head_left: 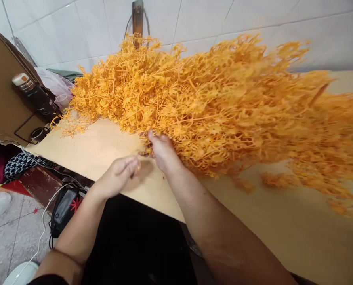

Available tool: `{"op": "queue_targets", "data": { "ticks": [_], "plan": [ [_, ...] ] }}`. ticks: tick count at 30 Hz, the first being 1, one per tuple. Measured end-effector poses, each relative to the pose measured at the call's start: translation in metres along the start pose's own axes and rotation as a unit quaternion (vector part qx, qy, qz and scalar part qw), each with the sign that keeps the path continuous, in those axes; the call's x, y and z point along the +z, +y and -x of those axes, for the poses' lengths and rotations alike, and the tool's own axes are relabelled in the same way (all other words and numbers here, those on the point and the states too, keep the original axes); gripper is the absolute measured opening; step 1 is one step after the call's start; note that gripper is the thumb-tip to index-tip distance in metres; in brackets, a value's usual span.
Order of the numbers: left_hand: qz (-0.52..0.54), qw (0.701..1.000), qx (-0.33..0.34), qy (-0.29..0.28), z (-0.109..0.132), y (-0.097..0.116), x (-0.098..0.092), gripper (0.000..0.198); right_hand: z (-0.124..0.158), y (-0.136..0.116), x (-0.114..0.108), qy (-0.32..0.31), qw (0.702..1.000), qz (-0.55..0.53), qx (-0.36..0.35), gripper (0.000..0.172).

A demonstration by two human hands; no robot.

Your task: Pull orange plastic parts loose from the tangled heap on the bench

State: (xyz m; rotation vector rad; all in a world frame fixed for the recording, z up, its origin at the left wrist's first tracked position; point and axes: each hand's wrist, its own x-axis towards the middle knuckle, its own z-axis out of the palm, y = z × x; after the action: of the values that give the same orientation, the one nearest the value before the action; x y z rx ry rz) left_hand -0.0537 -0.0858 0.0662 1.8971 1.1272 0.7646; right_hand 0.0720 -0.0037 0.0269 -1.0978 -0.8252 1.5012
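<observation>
A large heap of bright orange branching sprigs (176, 95) with small flower-like tips lies across the table (105, 148). My right hand (163, 152) is at the heap's near edge, thumb up and fingers curled round some sprigs; the fingertips are partly hidden. Just left of it, above the table's front part, my left hand (121, 174) is closed in a pinch. A tiny orange bit shows at its fingers, too blurred to name. The right side of the heap is smeared by motion.
On the left are a dark thermos bottle (38, 97), a black ring-shaped holder (38, 133), a plastic bag (56, 85) and a cardboard panel (8, 79). Behind the heap, a strap-like object (137, 18) stands against the tiled wall (200, 19). A black speaker-like box (65, 209) sits below the table.
</observation>
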Motion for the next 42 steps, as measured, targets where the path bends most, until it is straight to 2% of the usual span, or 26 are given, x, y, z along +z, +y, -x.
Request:
{"op": "queue_targets", "data": {
  "ticks": [2, 3, 7, 11, 17, 19, 21, 24, 26, 28, 30, 31, 34, 36, 39, 42],
  "plan": [
    [0.044, 0.998, -0.002, -0.050, 0.015, 0.011, -0.003, 0.036, -0.004, -0.004, -0.001, 0.045, 0.998, -0.029, 0.016, 0.016],
    [0.064, 0.997, -0.008, -0.050, 0.020, 0.014, -0.005, 0.035, -0.004, -0.006, -0.002, 0.047, 0.998, -0.035, 0.018, 0.015],
    [0.149, 0.985, -0.079, 0.026, 0.013, 0.004, -0.010, 0.022, 0.005, -0.010, -0.003, -0.016, 0.998, -0.051, 0.013, 0.022],
    [0.147, 0.979, -0.139, 0.027, -0.006, -0.014, -0.002, 0.025, 0.013, -0.009, -0.001, -0.053, 0.995, -0.079, -0.008, 0.028],
    [0.029, 0.996, -0.068, 0.055, -0.030, -0.023, 0.014, 0.033, 0.014, -0.005, 0.001, -0.077, 0.993, -0.072, -0.061, 0.031],
    [0.017, 0.995, -0.065, 0.070, -0.036, -0.027, 0.018, 0.031, 0.013, -0.004, 0.001, -0.087, 0.991, -0.077, -0.069, 0.032],
    [0.026, 0.995, -0.065, 0.072, -0.038, -0.027, 0.020, 0.030, 0.012, -0.003, 0.000, -0.067, 0.993, -0.075, -0.057, 0.032],
    [0.057, 0.996, -0.063, 0.025, -0.026, -0.020, 0.018, 0.032, 0.008, -0.003, -0.001, -0.010, 0.998, -0.063, -0.008, 0.031],
    [0.087, 0.994, -0.062, -0.031, -0.011, -0.011, 0.015, 0.033, 0.006, -0.005, -0.001, 0.020, 0.997, -0.069, 0.010, 0.030],
    [0.105, 0.986, -0.055, -0.114, 0.004, -0.005, 0.013, 0.034, 0.004, -0.007, -0.001, 0.030, 0.996, -0.079, 0.018, 0.028],
    [0.101, 0.981, -0.056, -0.154, 0.014, -0.004, 0.012, 0.035, 0.005, -0.009, -0.001, 0.018, 0.995, -0.091, 0.031, 0.024],
    [0.099, 0.983, -0.064, -0.139, 0.017, -0.005, 0.011, 0.035, 0.006, -0.009, -0.001, 0.000, 0.995, -0.096, 0.040, 0.020],
    [0.129, 0.986, -0.104, -0.015, 0.018, -0.009, 0.008, 0.035, 0.012, -0.010, -0.001, -0.051, 0.991, -0.104, 0.059, 0.013],
    [0.165, 0.981, -0.101, 0.030, 0.014, -0.006, 0.001, 0.030, 0.015, -0.010, -0.001, -0.065, 0.992, -0.087, 0.065, 0.010],
    [0.138, 0.988, -0.019, 0.068, -0.003, 0.011, -0.016, 0.027, 0.018, -0.010, -0.001, -0.056, 0.995, -0.043, 0.063, 0.006],
    [-0.024, 0.988, 0.083, 0.128, -0.038, 0.029, -0.029, 0.029, 0.018, -0.011, 0.001, -0.047, 0.997, -0.005, 0.057, 0.006]
  ]
}}
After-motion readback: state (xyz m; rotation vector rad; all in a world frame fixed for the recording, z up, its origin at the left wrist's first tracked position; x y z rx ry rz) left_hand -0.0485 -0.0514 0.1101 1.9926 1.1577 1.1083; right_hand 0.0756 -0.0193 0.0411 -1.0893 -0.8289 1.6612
